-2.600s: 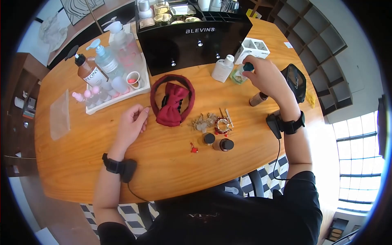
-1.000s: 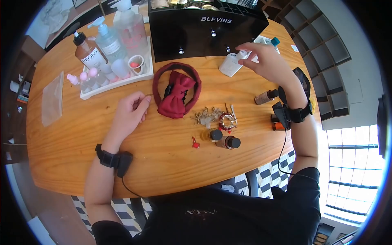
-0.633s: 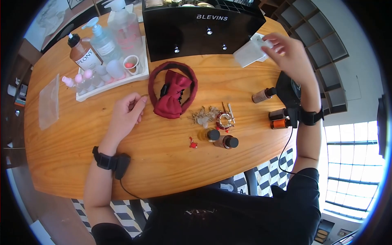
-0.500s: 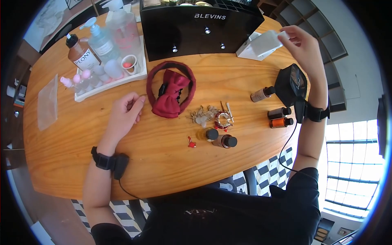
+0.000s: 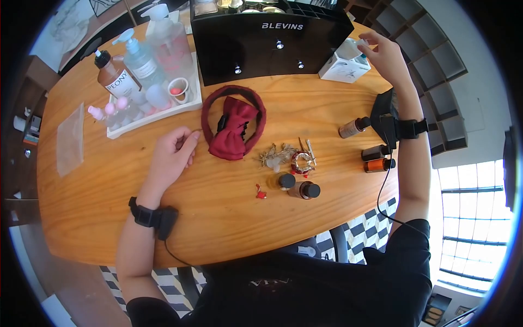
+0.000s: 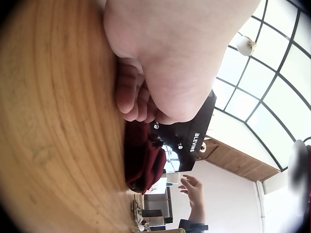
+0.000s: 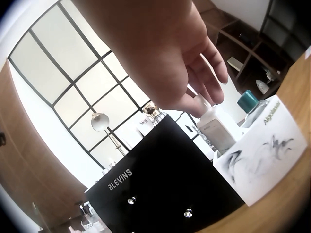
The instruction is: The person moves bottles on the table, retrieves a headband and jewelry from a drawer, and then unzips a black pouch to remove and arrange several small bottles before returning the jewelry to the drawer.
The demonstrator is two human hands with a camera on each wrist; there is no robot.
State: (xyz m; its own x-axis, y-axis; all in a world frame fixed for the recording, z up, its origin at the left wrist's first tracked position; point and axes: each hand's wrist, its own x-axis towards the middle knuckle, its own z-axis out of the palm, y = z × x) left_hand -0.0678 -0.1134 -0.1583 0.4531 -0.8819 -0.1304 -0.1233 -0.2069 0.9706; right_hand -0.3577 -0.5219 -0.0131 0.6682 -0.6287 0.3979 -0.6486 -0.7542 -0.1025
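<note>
My right hand [image 5: 385, 59] pinches a white bottle [image 7: 218, 128] by its cap between thumb and fingers. The bottle's lower part sits inside a white marble-patterned organizer box [image 5: 343, 72], hidden by the box's front wall. Beside it in the same box stands a bottle with a teal cap [image 7: 249, 102]. My left hand [image 5: 173, 155] rests on the wooden table with its fingers loosely curled, holding nothing. Just to its right lies a dark red headband [image 5: 262, 122] with a satin bow [image 5: 234, 128] inside the ring.
A black BLEVINS drawer chest [image 5: 261, 54] stands directly left of the box. Small brown bottles [image 5: 351, 128] and a black case [image 5: 385, 109] lie near my right forearm. Jewellery [image 5: 302, 162] and two black-capped bottles [image 5: 305, 189] occupy the front middle. A white tray [image 5: 158, 116] holds pump bottles.
The teal-capped bottle went from the table into the organizer box. My right hand then took the white bottle, carried it rightward and lowered it into the box. The left hand stayed put.
</note>
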